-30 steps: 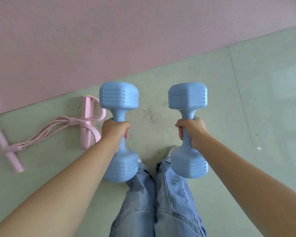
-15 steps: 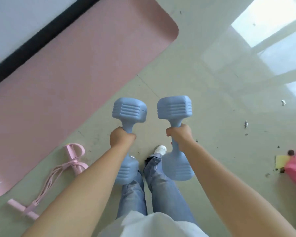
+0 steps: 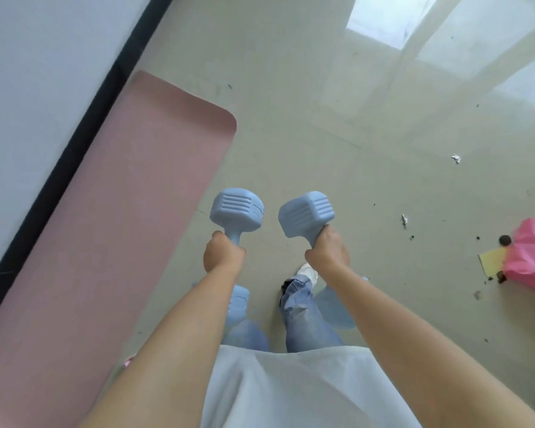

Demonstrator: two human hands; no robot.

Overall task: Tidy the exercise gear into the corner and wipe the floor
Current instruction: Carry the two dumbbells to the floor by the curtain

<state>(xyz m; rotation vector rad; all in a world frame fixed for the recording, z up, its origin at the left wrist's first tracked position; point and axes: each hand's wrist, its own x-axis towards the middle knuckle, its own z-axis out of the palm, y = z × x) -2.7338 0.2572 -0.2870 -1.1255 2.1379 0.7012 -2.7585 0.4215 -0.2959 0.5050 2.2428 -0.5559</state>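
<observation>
I carry two light blue dumbbells above the floor. My left hand (image 3: 223,254) grips the handle of the left dumbbell (image 3: 237,210), whose lower head shows beside my leg. My right hand (image 3: 328,251) grips the handle of the right dumbbell (image 3: 306,213), which tilts to the left; its lower head is partly hidden behind my forearm. A pink exercise mat (image 3: 112,236) lies flat along the wall on the left. Only a pink scrap of the pull rope (image 3: 128,362) shows by my left arm.
A white wall with a black skirting (image 3: 84,131) runs along the left. A pink bag (image 3: 531,257) on yellow paper lies at the right edge, with dark crumbs and white scraps (image 3: 456,158) scattered on the pale tiled floor (image 3: 322,103). My jeans and white shoe show below.
The view has swung further right and up from the floor; the mat now sits left along the wall and the pull rope has nearly left view. The right dumbbell has tilted leftward.
</observation>
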